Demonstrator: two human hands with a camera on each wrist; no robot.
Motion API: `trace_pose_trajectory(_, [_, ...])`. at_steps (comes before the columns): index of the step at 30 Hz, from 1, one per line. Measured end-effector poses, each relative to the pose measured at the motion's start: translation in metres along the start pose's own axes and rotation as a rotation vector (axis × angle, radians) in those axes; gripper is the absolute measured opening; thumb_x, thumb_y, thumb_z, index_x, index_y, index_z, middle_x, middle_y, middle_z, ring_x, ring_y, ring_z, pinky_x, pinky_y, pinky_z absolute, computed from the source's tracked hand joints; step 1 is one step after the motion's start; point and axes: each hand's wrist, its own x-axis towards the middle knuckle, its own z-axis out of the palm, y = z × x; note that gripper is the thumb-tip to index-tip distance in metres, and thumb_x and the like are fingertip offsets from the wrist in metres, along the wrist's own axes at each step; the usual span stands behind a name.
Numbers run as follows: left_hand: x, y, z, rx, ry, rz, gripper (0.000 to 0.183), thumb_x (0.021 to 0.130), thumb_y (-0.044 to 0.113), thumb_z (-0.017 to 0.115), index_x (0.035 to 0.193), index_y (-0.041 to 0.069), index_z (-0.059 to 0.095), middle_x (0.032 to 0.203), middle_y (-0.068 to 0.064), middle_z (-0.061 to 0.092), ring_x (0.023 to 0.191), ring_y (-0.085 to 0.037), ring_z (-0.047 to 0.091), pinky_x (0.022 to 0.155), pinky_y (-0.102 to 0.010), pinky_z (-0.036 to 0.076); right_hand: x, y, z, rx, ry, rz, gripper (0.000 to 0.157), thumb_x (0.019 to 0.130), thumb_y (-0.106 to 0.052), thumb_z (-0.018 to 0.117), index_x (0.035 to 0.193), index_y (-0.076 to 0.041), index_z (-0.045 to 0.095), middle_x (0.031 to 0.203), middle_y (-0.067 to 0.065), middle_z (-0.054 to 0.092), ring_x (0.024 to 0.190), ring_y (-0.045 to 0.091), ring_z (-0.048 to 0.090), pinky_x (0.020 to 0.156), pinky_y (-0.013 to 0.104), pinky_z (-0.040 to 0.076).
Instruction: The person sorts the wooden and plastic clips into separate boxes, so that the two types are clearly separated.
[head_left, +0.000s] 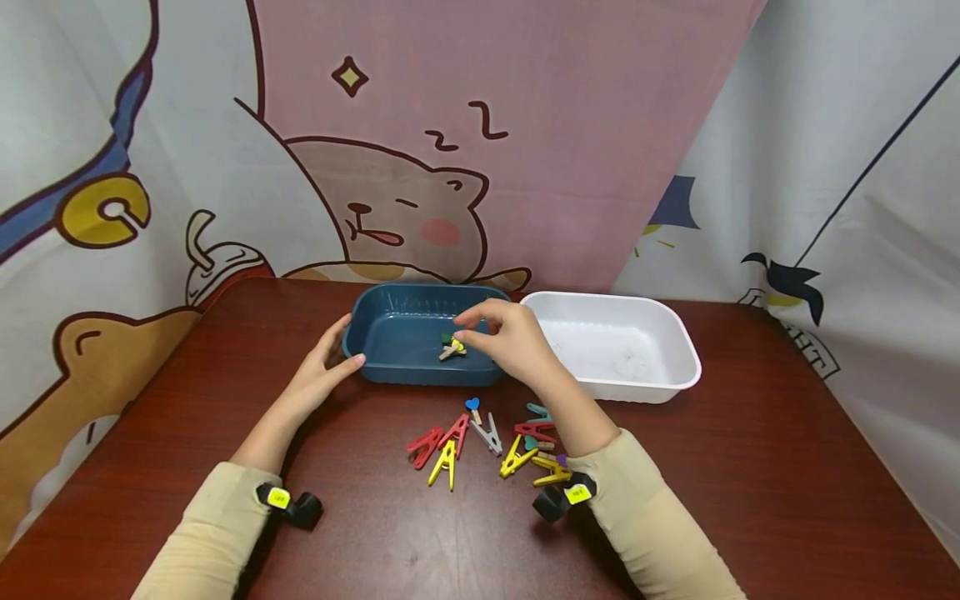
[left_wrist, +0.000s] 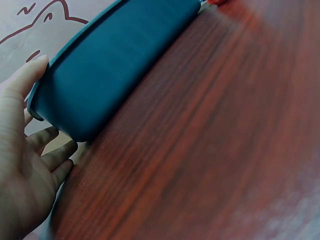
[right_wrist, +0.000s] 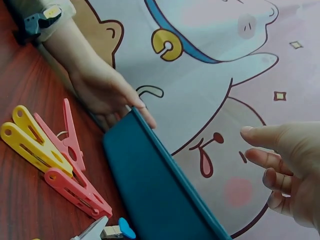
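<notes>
Clothes pegs (head_left: 447,451) lie loose on the brown worktop (head_left: 390,533), in front of two trays. Nearest are three yellow ones, one to the left and two to the right. Just beyond the left one, two red pegs (head_left: 423,446) lie close together, with a grey peg (head_left: 491,439) beside them; a red and a teal peg lie near the right forearm, among smaller ones. A small peg with a blue heart (head_left: 472,404) sits nearer the trays.

Next comes the left hand (head_left: 318,371), gripping the left end of the blue tray (head_left: 427,375), thumb at the rim and fingers against the outer wall. The right hand (head_left: 510,337) is over that tray, its bent fingers spread apart from the thumb, just above a few small pegs (head_left: 452,350) inside. To the right stands the white tray (head_left: 637,392). Behind everything hangs a cartoon-printed cloth (head_left: 600,83).
</notes>
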Motion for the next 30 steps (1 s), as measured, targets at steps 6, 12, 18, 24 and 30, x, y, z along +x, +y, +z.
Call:
trace_pose_trajectory(6, [0.000,0.000,0.000,-0.009,-0.007,-0.005,0.076,0.094,0.019,0.061,0.154,0.015,0.015,0.155,-0.016,0.021,0.138,-0.034,0.025,0.108,-0.053,0.022,-0.015,-0.003,-0.007,0.037,0.007,-0.039,0.013,0.083,-0.016,0.076,0.096,-0.014,0.076,0.083,-0.008,0.064,0.061,0.017,0.043,0.050,0.031,0.034])
trace_pose_trajectory(12, [0.001,-0.002,0.000,-0.018,-0.015,-0.003,0.076,0.094,0.016,0.061,0.154,0.014,0.015,0.155,-0.017,0.021,0.138,-0.035,0.025,0.108,-0.054,0.022,-0.029,-0.004,-0.014,0.034,0.017,-0.080,0.013,0.083,-0.018,0.077,0.095,-0.014,0.077,0.079,-0.010,0.063,0.062,0.015,0.044,0.050,0.030,0.035])
trace_pose_trajectory(18, [0.001,-0.001,0.000,-0.007,-0.015,0.007,0.075,0.095,0.017,0.061,0.155,0.015,0.015,0.155,-0.016,0.021,0.138,-0.035,0.025,0.108,-0.054,0.022,-0.040,-0.007,-0.021,0.042,0.030,-0.129,0.012,0.083,-0.014,0.076,0.094,-0.014,0.077,0.081,-0.010,0.063,0.062,0.014,0.044,0.050,0.029,0.035])
trace_pose_trajectory(24, [0.001,-0.001,-0.001,-0.008,-0.020,0.000,0.076,0.094,0.017,0.061,0.154,0.014,0.014,0.154,-0.018,0.021,0.138,-0.036,0.025,0.107,-0.056,0.022,-0.052,-0.006,-0.025,0.053,0.032,-0.202,0.012,0.081,-0.008,0.077,0.092,-0.011,0.077,0.082,-0.007,0.065,0.062,0.013,0.045,0.050,0.030,0.036])
trace_pose_trajectory(30, [0.001,-0.001,-0.003,-0.012,-0.025,-0.002,0.077,0.094,0.013,0.061,0.154,0.009,0.013,0.154,-0.021,0.020,0.137,-0.039,0.024,0.106,-0.058,0.022,-0.064,0.000,-0.029,0.027,0.027,-0.235,0.013,0.079,-0.008,0.079,0.091,-0.013,0.076,0.081,-0.009,0.064,0.063,0.011,0.045,0.050,0.027,0.035])
